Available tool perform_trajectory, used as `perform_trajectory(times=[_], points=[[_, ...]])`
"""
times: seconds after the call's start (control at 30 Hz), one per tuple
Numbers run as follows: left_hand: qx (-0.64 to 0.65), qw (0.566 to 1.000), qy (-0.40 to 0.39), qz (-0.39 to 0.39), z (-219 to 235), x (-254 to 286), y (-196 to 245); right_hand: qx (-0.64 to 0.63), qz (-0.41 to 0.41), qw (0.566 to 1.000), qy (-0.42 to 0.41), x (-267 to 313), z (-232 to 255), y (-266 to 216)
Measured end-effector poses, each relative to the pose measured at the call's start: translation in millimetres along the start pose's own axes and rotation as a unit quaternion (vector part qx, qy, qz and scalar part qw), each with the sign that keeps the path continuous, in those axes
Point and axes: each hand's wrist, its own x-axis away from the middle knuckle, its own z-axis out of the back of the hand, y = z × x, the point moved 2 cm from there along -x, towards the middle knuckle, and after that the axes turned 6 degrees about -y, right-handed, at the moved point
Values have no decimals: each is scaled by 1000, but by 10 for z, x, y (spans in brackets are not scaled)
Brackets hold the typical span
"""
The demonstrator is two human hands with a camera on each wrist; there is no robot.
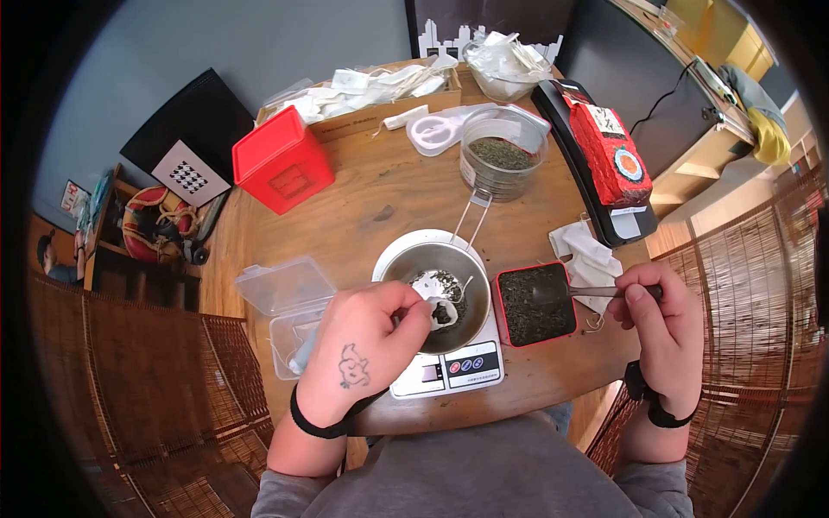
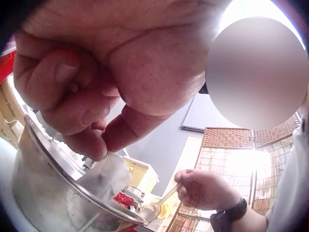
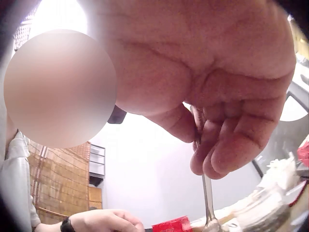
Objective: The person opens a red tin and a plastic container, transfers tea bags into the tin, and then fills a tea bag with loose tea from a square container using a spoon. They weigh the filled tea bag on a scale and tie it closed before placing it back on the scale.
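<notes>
In my head view, the left hand (image 1: 367,337) pinches a white pouch (image 1: 452,313) at the mouth of the metal pot (image 1: 477,311); the knuckles hide the grip, but the left wrist view shows thumb and fingertip pressed on its upper edge. The pouch shows dark leaf (image 1: 442,312); I cannot determine its depth. A scale (image 1: 471,371) supports the pot; I cannot read its display (image 1: 431,372). At three o'clock from the pot, a red-rimmed container (image 1: 501,311) holds dried leaf (image 1: 535,321). The right hand (image 1: 661,332) grips a spoon (image 1: 596,292), its head pointing to nine o'clock over that leaf; contact is indistinct. A clear box (image 1: 289,285) at the pot's nine o'clock is partly hidden.
</notes>
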Motion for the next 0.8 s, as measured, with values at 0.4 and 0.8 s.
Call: perform_trajectory(times=[0.4,0.8], points=[[-9,999,-13,46,-91,-121,76,-205,-83,972,-83,123,-192,903],[-42,999,8,22,-155,-184,164,-359,-113,926,-34,242,-38,1318]])
